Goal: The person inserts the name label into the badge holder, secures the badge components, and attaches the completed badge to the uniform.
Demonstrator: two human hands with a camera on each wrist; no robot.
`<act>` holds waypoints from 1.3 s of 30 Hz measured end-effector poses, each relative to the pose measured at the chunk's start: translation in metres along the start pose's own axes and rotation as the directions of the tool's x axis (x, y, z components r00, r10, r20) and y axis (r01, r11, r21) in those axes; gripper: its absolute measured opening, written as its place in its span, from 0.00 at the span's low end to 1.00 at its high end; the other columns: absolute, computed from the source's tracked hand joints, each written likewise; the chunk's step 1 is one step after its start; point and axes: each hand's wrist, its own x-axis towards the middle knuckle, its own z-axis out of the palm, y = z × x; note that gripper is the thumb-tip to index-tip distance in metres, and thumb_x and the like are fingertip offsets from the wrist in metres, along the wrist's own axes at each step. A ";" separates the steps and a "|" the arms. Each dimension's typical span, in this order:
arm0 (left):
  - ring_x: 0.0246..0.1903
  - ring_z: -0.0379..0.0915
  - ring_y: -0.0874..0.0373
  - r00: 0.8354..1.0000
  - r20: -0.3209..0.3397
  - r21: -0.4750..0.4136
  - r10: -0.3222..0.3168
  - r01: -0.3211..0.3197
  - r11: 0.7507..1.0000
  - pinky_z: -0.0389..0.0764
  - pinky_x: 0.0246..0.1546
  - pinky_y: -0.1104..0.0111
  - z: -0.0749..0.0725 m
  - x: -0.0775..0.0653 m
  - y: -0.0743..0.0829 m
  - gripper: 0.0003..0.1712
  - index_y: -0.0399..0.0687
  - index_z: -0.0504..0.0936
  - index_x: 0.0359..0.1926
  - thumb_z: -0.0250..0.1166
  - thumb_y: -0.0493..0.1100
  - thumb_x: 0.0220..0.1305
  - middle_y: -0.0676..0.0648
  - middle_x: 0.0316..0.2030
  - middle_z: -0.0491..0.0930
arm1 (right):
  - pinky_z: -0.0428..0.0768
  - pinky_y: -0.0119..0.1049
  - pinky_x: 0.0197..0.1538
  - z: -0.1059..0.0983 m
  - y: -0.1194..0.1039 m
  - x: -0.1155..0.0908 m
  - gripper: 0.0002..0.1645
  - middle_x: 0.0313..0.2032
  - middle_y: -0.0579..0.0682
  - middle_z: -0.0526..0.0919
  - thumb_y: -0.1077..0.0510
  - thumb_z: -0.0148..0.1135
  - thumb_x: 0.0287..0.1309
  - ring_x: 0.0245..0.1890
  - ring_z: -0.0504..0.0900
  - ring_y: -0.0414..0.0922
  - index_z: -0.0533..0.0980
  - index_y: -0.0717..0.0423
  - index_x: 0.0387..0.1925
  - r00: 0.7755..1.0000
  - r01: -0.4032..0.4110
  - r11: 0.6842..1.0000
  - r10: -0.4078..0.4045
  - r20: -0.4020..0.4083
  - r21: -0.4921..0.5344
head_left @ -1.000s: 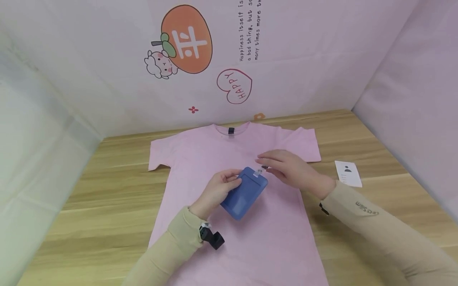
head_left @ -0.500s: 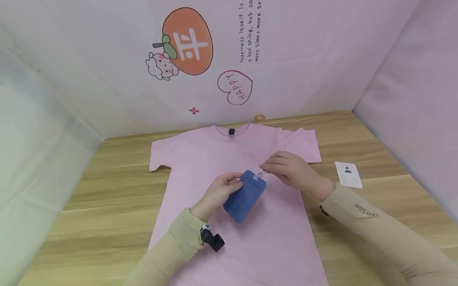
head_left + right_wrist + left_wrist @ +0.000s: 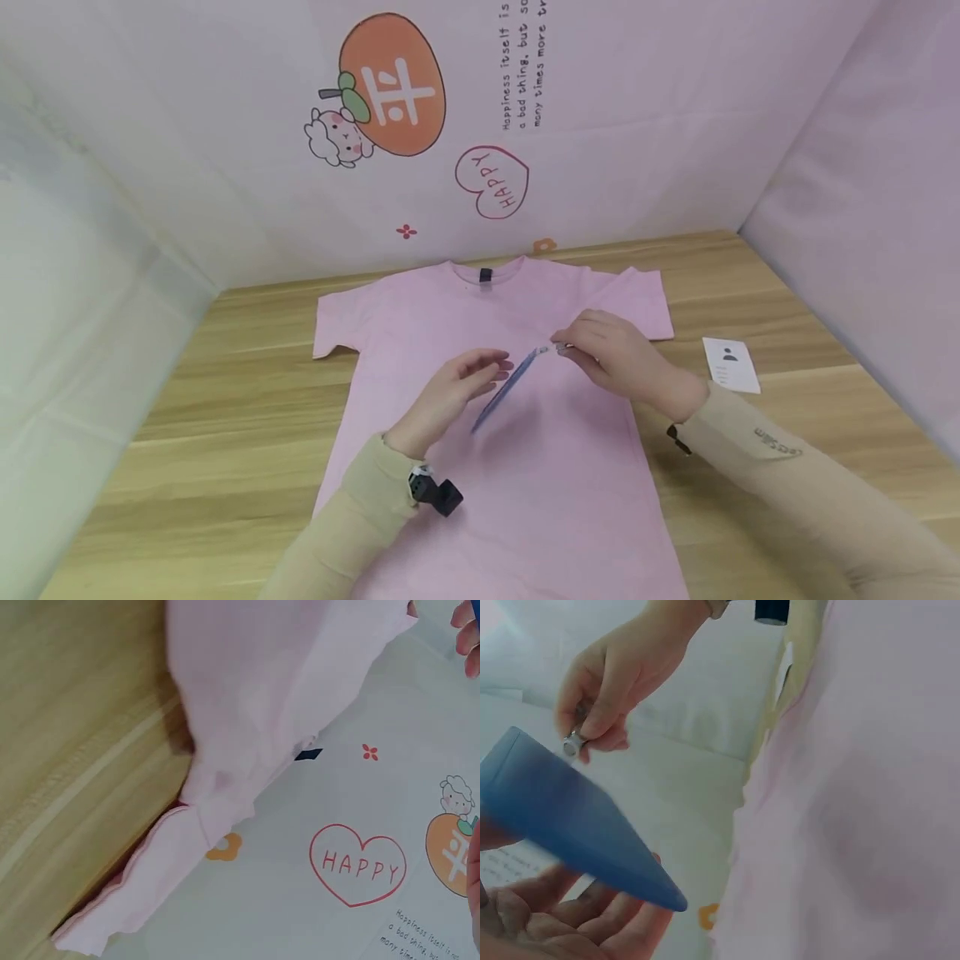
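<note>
A blue badge holder (image 3: 504, 392) hangs tilted over the pink T-shirt (image 3: 495, 517), nearly edge-on in the head view. My right hand (image 3: 611, 358) pinches the metal clip (image 3: 572, 744) at its top end. On the holder's other side, my left hand (image 3: 448, 396) has its fingers loosely spread, the fingertips right at the holder's face. From the left wrist, the blue holder (image 3: 570, 817) lies across the view, with the left fingers (image 3: 622, 922) below it, lightly bent. The right wrist view catches only some left fingertips (image 3: 466, 645) and a strip of the right hand (image 3: 474, 885).
The T-shirt lies spread on a wooden table (image 3: 225, 417), collar toward the back wall. To its right lies a white card (image 3: 731, 365) with a printed figure. A printed cloth (image 3: 615, 150) forms the back wall, and pale cloth sides (image 3: 862, 208) enclose the table.
The badge holder has turned from face-up to edge-on. My left hand has loosened from its edge, and the right fingers have closed on the clip and risen slightly.
</note>
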 end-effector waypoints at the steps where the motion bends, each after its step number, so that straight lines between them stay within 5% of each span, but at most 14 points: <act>1: 0.58 0.71 0.47 1.000 -0.010 0.013 0.008 -0.007 1.000 0.71 0.61 0.59 -0.002 -0.001 0.003 0.22 0.33 0.69 0.61 0.50 0.40 0.71 0.37 0.57 0.75 | 0.75 0.35 0.33 -0.001 -0.002 0.001 0.15 0.27 0.48 0.80 0.55 0.50 0.69 0.28 0.74 0.42 0.78 0.62 0.35 1.000 -0.022 1.000 0.022 0.013 0.007; 4: 0.57 0.71 0.49 0.998 -0.057 0.020 0.028 -0.027 0.999 0.70 0.61 0.59 -0.011 -0.004 0.012 0.20 0.36 0.71 0.60 0.50 0.40 0.71 0.38 0.56 0.76 | 0.74 0.33 0.30 -0.005 -0.007 0.004 0.02 0.26 0.48 0.78 0.66 0.61 0.57 0.26 0.72 0.39 0.76 0.62 0.33 0.996 -0.080 0.997 0.079 0.044 0.021; 7: 0.56 0.72 0.48 0.992 -0.109 -0.005 0.064 -0.065 0.998 0.69 0.62 0.59 -0.018 -0.007 0.018 0.19 0.35 0.71 0.58 0.50 0.39 0.71 0.37 0.54 0.76 | 0.72 0.32 0.28 -0.008 -0.013 0.006 0.10 0.23 0.46 0.76 0.72 0.65 0.45 0.25 0.69 0.37 0.76 0.61 0.31 0.988 -0.136 0.990 0.132 0.076 0.043; 13: 0.54 0.73 0.47 0.966 -0.209 -0.029 0.150 -0.160 0.987 0.73 0.59 0.59 -0.028 -0.011 0.023 0.17 0.31 0.72 0.55 0.50 0.36 0.70 0.32 0.52 0.76 | 0.70 0.31 0.29 -0.012 -0.021 0.010 0.06 0.23 0.41 0.74 0.70 0.62 0.52 0.25 0.67 0.35 0.76 0.59 0.31 0.935 -0.313 0.940 0.281 0.217 0.132; 18: 0.53 0.73 0.49 0.930 -0.315 0.000 0.187 -0.197 0.980 0.71 0.61 0.60 -0.028 -0.013 0.024 0.15 0.32 0.73 0.54 0.51 0.35 0.70 0.35 0.51 0.78 | 0.69 0.30 0.28 -0.017 -0.026 0.014 0.04 0.22 0.41 0.73 0.68 0.58 0.59 0.24 0.68 0.36 0.77 0.57 0.32 0.814 -0.557 0.788 0.455 0.361 0.263; 22: 0.58 0.69 0.49 0.876 -0.419 0.055 0.241 -0.241 0.969 0.65 0.65 0.58 -0.025 -0.015 0.024 0.15 0.32 0.73 0.53 0.53 0.34 0.67 0.36 0.53 0.76 | 0.67 0.30 0.25 -0.017 -0.028 0.015 0.04 0.21 0.44 0.71 0.67 0.56 0.61 0.22 0.68 0.38 0.76 0.59 0.34 0.714 -0.693 0.645 0.547 0.438 0.323; 27: 0.62 0.64 0.46 0.822 -0.479 0.097 0.307 -0.298 0.950 0.60 0.67 0.54 -0.021 -0.015 0.023 0.17 0.28 0.72 0.53 0.55 0.30 0.64 0.34 0.55 0.73 | 0.65 0.30 0.25 -0.016 -0.030 0.014 0.05 0.21 0.46 0.69 0.66 0.53 0.63 0.23 0.66 0.38 0.75 0.62 0.34 0.663 -0.747 0.543 0.576 0.478 0.383; 31: 0.57 0.67 0.45 0.836 -0.448 0.094 0.317 -0.308 0.947 0.67 0.62 0.53 -0.018 -0.014 0.020 0.16 0.27 0.72 0.52 0.55 0.29 0.64 0.33 0.53 0.73 | 0.63 0.29 0.26 -0.015 -0.033 0.015 0.04 0.21 0.46 0.69 0.67 0.53 0.63 0.22 0.66 0.37 0.74 0.63 0.34 0.646 -0.763 0.486 0.587 0.487 0.426; 37: 0.48 0.73 0.49 0.919 -0.316 0.154 0.236 -0.196 0.968 0.76 0.48 0.65 -0.008 -0.013 0.017 0.12 0.33 0.75 0.48 0.56 0.35 0.66 0.38 0.47 0.77 | 0.63 0.29 0.26 -0.010 -0.038 0.016 0.04 0.21 0.46 0.69 0.66 0.53 0.63 0.22 0.66 0.40 0.74 0.64 0.34 0.634 -0.772 0.456 0.592 0.498 0.442; 39: 0.45 0.74 0.51 0.936 -0.284 0.168 0.210 -0.167 0.972 0.77 0.44 0.68 -0.004 -0.013 0.017 0.10 0.35 0.76 0.46 0.56 0.36 0.66 0.39 0.44 0.77 | 0.63 0.29 0.26 -0.007 -0.040 0.016 0.04 0.21 0.46 0.69 0.66 0.53 0.63 0.23 0.67 0.42 0.75 0.63 0.34 0.636 -0.771 0.455 0.585 0.503 0.446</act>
